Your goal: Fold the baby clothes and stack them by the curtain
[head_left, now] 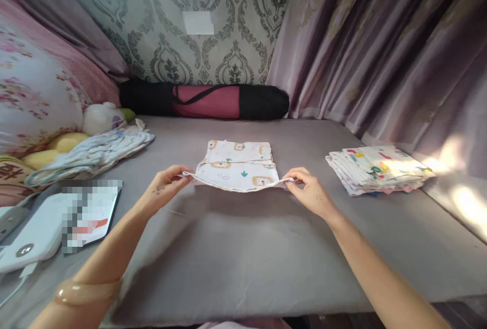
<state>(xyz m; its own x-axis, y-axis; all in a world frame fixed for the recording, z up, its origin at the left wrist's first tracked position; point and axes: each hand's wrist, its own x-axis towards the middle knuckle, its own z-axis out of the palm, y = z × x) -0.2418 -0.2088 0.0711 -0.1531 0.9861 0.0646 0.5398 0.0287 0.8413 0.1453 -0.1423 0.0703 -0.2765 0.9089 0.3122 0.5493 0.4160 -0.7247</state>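
A white cloth (pixel 236 169) printed with lions and green plants lies partly folded at the middle of the grey surface (pixel 243 258). Its near edge is lifted and sags between my hands. My left hand (pixel 166 185) pinches the near left corner between thumb and fingers. At the near right corner, my right hand (pixel 307 190) holds the cloth in the same kind of pinch. The far part of the cloth rests flat, with a fold line running across it.
Folded printed cloths (pixel 378 169) are stacked at the right. Crumpled cloths (pixel 102 151) lie at the left, behind a phone (pixel 97 212) and a white power bank (pixel 41 230). A black and pink bag (pixel 207 101) lies along the wall. Curtains (pixel 365 39) hang at the right.
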